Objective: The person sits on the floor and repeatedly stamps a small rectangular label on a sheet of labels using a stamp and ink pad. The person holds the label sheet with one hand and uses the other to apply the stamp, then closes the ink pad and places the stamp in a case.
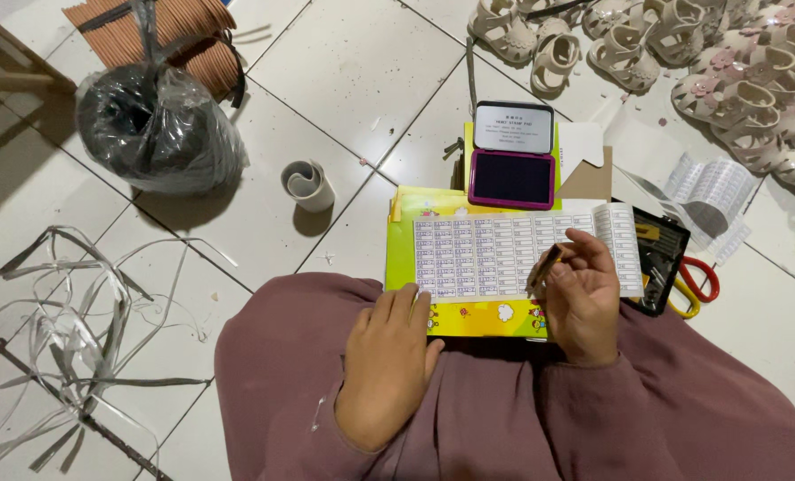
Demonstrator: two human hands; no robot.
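Under right fingers (568,267): seemingly label sheet (495,254).

Our left hand (387,356) lies flat, palm down, fingers together, at lower centre. Our right hand (583,298), just right of it, is curled with fingertips pinched.

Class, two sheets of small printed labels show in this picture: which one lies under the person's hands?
The flat white label sheet on the yellow box, touched by both the left hand and the right hand. The other label sheet lies curled on the floor tiles, untouched.

white tiled floor (344,62), sandals (673,44), tape roll (308,184)
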